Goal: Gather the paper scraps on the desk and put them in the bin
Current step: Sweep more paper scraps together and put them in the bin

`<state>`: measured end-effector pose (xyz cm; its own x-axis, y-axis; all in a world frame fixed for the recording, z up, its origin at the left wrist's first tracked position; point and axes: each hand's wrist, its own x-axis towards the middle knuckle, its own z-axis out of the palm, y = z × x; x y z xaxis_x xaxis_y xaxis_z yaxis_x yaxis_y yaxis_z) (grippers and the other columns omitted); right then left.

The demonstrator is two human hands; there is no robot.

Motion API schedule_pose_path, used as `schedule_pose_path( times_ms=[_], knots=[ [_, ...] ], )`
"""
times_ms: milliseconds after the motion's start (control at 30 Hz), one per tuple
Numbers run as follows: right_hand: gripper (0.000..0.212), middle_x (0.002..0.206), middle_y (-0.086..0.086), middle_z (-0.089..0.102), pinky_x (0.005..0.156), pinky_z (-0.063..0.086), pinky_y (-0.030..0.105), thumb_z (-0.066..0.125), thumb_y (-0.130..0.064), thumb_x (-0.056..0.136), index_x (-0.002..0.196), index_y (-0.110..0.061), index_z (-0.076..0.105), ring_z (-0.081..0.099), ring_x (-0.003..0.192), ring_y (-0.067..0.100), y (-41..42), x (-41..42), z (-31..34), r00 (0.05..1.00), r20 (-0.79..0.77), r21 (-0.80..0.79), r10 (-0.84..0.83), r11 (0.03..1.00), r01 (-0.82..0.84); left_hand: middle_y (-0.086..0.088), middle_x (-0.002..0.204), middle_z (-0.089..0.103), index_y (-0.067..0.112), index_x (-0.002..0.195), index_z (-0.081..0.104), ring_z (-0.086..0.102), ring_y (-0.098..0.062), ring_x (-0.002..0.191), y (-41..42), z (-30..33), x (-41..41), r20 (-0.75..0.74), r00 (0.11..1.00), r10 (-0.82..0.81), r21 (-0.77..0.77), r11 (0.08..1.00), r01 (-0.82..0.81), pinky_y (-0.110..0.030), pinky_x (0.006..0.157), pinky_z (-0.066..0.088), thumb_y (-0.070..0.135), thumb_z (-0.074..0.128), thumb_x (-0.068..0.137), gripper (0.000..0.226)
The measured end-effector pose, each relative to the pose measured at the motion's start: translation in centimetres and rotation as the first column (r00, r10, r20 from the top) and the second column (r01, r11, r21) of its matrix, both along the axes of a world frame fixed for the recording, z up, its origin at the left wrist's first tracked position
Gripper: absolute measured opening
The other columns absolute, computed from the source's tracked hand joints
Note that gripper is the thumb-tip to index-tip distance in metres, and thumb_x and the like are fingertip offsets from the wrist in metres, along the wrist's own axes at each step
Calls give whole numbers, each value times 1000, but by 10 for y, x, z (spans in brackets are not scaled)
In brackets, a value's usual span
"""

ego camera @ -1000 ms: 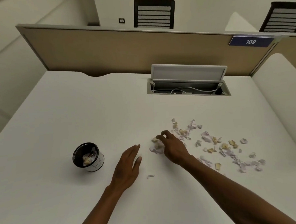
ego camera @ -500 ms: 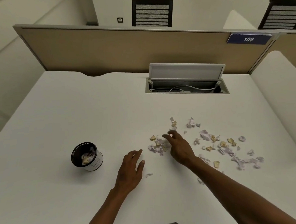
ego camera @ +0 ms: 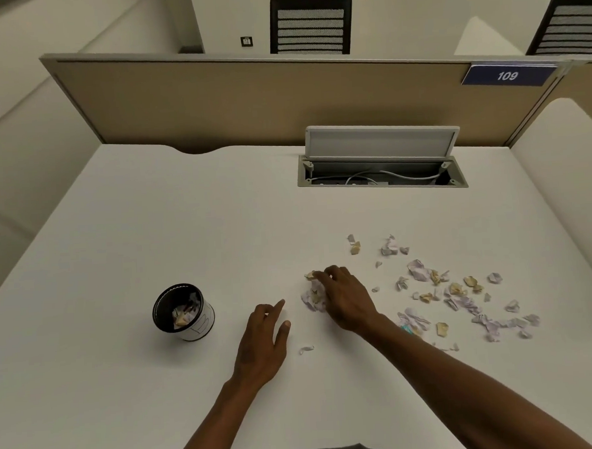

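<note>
Several crumpled lilac and yellow paper scraps point(ego camera: 457, 293) lie scattered over the right half of the white desk point(ego camera: 151, 232). My right hand point(ego camera: 348, 298) rests palm down on a small heap of scraps point(ego camera: 313, 297), fingers curled over it. My left hand point(ego camera: 263, 342) lies flat on the desk just left of the heap, fingers apart, holding nothing. One stray scrap point(ego camera: 306, 349) sits between my hands. The bin point(ego camera: 184, 312), a small black-rimmed white cup with scraps inside, stands upright to the left of my left hand.
An open cable hatch point(ego camera: 381, 171) with a raised grey lid sits at the back of the desk. A beige partition point(ego camera: 247, 100) with a blue "109" plate point(ego camera: 508, 75) runs behind it. Two office chairs show beyond.
My right hand has drawn scraps leftward into a heap and now covers it. My left hand has edged slightly toward the heap.
</note>
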<state>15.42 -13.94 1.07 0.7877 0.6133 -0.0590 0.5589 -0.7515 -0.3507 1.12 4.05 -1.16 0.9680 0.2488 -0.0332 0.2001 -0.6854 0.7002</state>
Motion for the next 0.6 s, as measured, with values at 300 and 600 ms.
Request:
schedule_pose_path(
  times_ms=[300,600],
  knots=[
    [54,145,12,47,106,42,41,29,-49,103,140,-15,48,43,132,30,17,-6,-3,986,32,-75,164,984,-161,5,130,47,25,150,42,47,-12,122,-5,8,9,-11,998,-70,47,996,70,-21,97,45,43,54,99,55],
    [44,138,13,54,93,50,42,52,-29,98,140,-17,52,48,125,31,-45,-10,9,936,46,105,-349,934,343,13,111,46,35,151,36,50,-4,80,-5,-3,-5,-196,971,-136,-61,990,126,-7,69,42,35,83,78,87]
  ],
)
